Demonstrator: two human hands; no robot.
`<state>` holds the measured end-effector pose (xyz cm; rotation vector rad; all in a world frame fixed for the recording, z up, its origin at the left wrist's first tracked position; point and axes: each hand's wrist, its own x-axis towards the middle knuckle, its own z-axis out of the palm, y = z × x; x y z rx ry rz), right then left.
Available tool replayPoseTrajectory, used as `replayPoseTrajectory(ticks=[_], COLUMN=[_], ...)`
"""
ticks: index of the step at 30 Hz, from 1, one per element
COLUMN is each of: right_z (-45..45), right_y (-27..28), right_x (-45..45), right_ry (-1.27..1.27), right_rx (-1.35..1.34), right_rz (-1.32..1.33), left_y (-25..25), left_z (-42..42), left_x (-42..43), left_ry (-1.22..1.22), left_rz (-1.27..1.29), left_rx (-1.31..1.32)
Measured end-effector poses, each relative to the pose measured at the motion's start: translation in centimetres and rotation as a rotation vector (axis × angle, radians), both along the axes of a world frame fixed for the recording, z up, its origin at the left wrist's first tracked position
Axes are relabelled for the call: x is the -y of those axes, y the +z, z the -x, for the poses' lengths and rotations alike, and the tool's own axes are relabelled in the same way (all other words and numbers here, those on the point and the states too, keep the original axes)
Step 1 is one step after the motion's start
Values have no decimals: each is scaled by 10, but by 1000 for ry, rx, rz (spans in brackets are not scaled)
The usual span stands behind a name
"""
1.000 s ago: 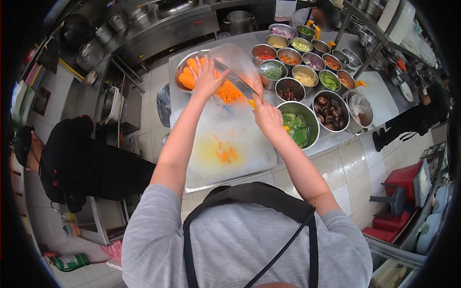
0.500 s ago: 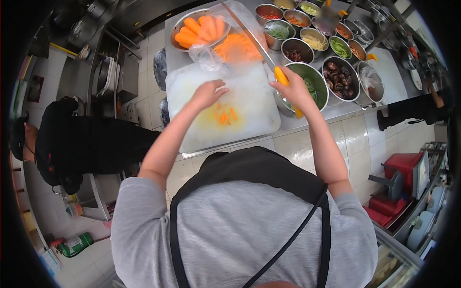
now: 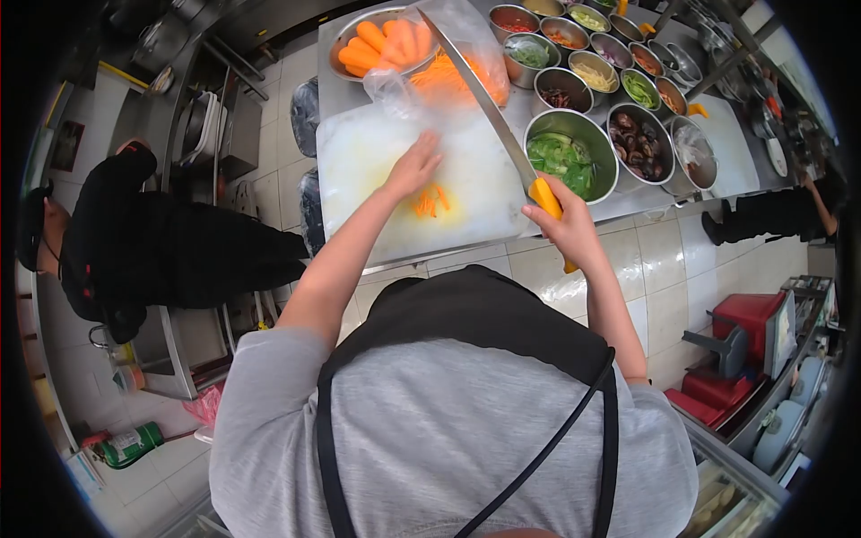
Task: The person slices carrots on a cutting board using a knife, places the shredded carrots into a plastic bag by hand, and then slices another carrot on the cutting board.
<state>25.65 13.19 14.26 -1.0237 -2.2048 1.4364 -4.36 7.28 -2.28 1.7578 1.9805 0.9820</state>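
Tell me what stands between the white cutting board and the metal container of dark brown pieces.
In the head view, a metal container of green leaves stands there.

Clock directions are taken about the middle of the shirt. A heather-grey T-shirt is worn, softly creased; its short sleeves are noted at 10 o'clock and 3 o'clock. Over it, a plain black apron bib is seen at 12 o'clock. Flat black straps are run from 10 to 8 o'clock and from 2 to 4 o'clock. A thin black cord is slanted from 2 to 6 o'clock. Left fingers (tips blurred) and right fingers are recorded as bare.
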Motion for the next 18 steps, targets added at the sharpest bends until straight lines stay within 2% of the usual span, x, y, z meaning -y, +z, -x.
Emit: replayPoseTrajectory(ticks=[2, 6, 9, 11, 12, 14, 15, 17, 18], right_z=[-1, -6, -10, -12, -14, -13, -13, -11, -10], right_y=[2, -3, -12, -13, -12, -11, -12, -14, -14], right_x=[8, 18, 27, 30, 33, 35, 37, 38, 40], right_ry=[-15, -70, -83, -79, -73, -63, -65, -57, -53], right_rx=[12, -18, -8, -21, -8, -4, 1, 4, -1], right_rz=[51, 102, 96, 77, 107, 128, 128, 97, 84], left_y=[-4, -4, 3, 15, 25, 43, 44, 47, 46], left_z=[0, -11, -12, -10, -12, -16, -23, -32, -32], left_x=[-15, 12, 44, 56, 60, 62, 63, 62, 64], left_ry=[-84, -218, -324, -421, -413, -434, -429, -556, -548], left_rz=[184, 127, 158, 322, 318, 177, 174, 193, 183], left_rx=[-165, -192, -137, -19, -21, -204, -208, -604, -612])
